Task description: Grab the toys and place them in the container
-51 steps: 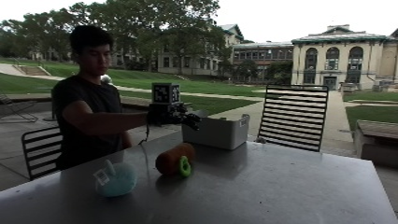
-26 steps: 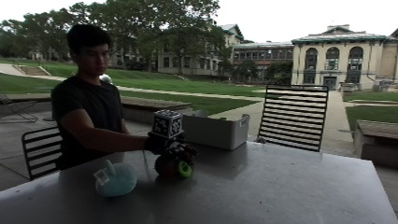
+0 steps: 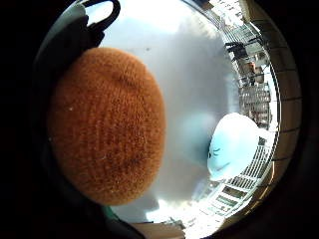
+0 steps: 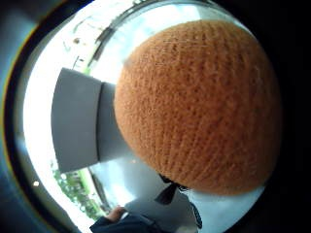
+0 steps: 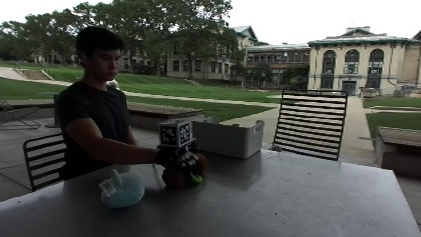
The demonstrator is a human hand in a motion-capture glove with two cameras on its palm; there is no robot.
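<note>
Now a person sits at the far left side of a grey surface [image 5: 296,197], with the gloved right hand [image 5: 179,159] reaching out over it. That hand sits on top of a round orange knitted toy [image 5: 176,175], and its fingers [image 5: 188,160] are curled down over the top of the toy. A bit of bright green shows low on the toy's right side, and the toy looks like it rests on the surface. From the palm, the orange toy [image 4: 199,104] looks very big and close, so it is right up against the hand. Its yarn shows small, even stitches. A second toy, a soft light blue one [image 5: 121,190], sits on the surface just to the left of the orange toy and a little nearer. They do not touch. A white tag sticks up on it. From the other side of the palm, the blue toy [image 3: 232,147] shows a tiny dark face mark, with bare surface between it and the orange one. A grey container [image 5: 227,139] stands on the far edge of the surface, to the right of the hand and behind it. A dark slatted chair [image 5: 309,123] stands on the far side, right of the container.
</note>
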